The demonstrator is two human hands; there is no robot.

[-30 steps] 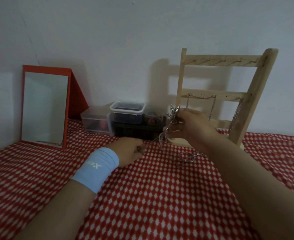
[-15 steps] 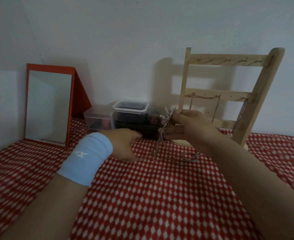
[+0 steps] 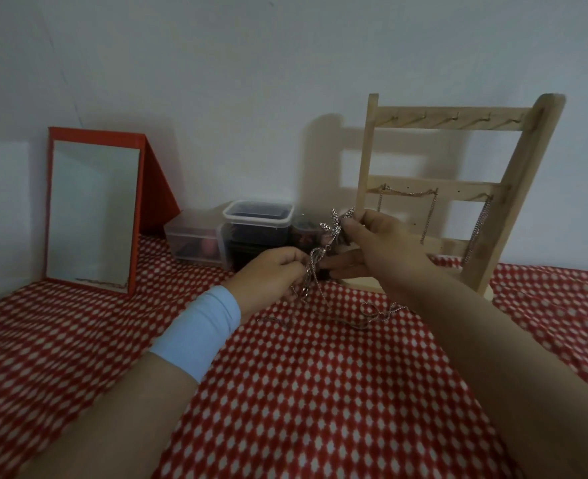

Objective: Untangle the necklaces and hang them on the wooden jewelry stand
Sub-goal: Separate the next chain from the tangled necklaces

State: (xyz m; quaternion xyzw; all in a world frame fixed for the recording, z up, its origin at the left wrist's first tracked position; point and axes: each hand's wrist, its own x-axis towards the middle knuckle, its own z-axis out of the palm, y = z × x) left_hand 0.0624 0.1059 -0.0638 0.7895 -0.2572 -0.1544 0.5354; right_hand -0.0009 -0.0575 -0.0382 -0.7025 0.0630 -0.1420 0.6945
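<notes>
Risen off the cloth, left hand (image 3: pixel 271 276) now pinches silver chain (image 3: pixel 311 271); right hand (image 3: pixel 385 250) grips leaf pendant (image 3: pixel 334 224).

Hands: two, the left hand (image 3: pixel 271 274) and the right hand (image 3: pixel 380 252), both at the centre of the frame
Wristband (image 3: pixel 197 331): one, light blue
Wooden stand (image 3: pixel 458 188): one, at the right
Chains hung on the stand: two (image 3: pixel 406 193) (image 3: pixel 477 229)
Mirror (image 3: pixel 92 210): one, at the left
Plastic boxes: at least two (image 3: pixel 195 233) (image 3: pixel 258 216)
Leaf pendant (image 3: pixel 334 224): one
</notes>
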